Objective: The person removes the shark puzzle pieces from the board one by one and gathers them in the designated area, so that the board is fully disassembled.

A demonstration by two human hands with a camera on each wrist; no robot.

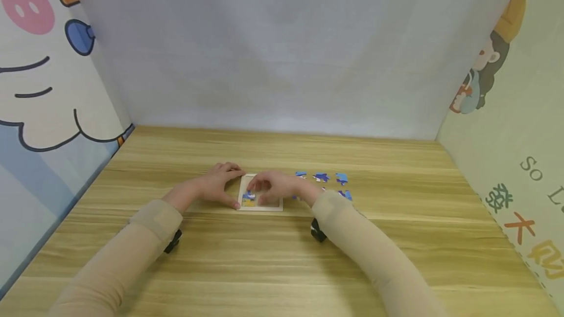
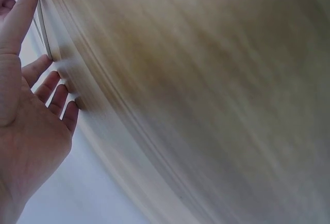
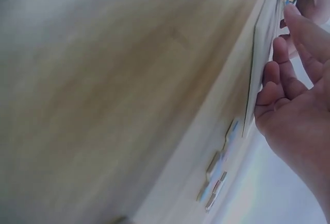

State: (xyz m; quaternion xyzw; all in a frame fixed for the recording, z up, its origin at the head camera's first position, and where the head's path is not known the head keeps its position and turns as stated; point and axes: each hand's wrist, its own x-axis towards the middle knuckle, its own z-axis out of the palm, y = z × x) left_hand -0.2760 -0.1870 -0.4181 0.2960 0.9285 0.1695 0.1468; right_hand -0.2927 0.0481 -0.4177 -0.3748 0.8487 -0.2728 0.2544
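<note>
A small jigsaw frame [image 1: 269,209] with a pale border lies on the table. Along its left side my left hand [image 1: 216,185] is spread, thumb at the near corner and index finger at the far corner. My right hand [image 1: 274,185] is over the frame, fingers bent and thumb apart from the index finger. Its fingertips are at a blue and white puzzle piece [image 1: 250,195] inside the frame. A yellow piece [image 1: 248,203] lies in the near left corner. The right wrist view shows the right hand's fingers [image 3: 278,74] beside the frame's edge [image 3: 256,69].
Right of the frame lie several loose puzzle pieces, among them a dark blue one [image 1: 321,177] and a light blue one [image 1: 341,178]. The right forearm partly covers others. A white cloth [image 1: 282,62] hangs behind the wooden table [image 1: 246,263], with printed panels at both sides.
</note>
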